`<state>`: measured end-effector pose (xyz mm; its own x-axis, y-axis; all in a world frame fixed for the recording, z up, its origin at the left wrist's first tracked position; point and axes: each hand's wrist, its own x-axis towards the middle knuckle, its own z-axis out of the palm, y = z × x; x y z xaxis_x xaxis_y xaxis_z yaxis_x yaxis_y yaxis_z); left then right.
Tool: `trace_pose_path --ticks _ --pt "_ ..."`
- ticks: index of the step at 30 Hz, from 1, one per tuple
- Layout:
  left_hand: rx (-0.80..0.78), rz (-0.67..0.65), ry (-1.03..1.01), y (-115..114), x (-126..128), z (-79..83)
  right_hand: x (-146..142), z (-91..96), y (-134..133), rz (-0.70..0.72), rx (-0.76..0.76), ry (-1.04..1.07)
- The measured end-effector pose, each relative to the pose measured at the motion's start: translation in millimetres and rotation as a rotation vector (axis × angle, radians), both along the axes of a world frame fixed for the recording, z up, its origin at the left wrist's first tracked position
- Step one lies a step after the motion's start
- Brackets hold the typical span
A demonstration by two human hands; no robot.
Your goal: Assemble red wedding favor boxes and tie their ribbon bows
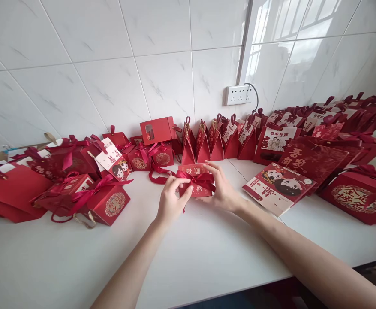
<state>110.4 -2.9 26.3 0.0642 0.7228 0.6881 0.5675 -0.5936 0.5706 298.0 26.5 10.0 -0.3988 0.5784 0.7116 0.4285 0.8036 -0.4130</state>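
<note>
A small red gift box with gold characters sits on the white counter, crossed by a dark red ribbon. My left hand pinches the ribbon at the box's left end. My right hand grips the box's right side, fingers curled over its top and onto the ribbon. Both forearms reach in from the bottom of the view.
Several red gift boxes and bags with ribbons line the tiled wall: cube boxes at left, pointed pouches in the middle, flat bags and a printed card bag at right. A wall socket sits above.
</note>
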Motion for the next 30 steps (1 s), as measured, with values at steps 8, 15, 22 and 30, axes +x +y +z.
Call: trace_pose_path --ticks 8,15,22,30 --pt "0.035 -0.001 0.032 0.0 -1.0 1.6 1.2 2.2 -1.4 0.002 0.115 -0.052" --pt "0.058 -0.05 -0.038 -3.3 -1.4 7.8 2.2 3.9 -0.3 -0.004 0.092 -0.056" --pt "0.008 -0.037 -0.042 -7.3 -0.8 8.2 0.6 5.1 -2.5 0.001 0.049 -0.055" --pt "-0.082 -0.031 -0.144 -1.8 -1.9 5.0 5.1 3.1 3.3 -0.033 0.075 -0.04"
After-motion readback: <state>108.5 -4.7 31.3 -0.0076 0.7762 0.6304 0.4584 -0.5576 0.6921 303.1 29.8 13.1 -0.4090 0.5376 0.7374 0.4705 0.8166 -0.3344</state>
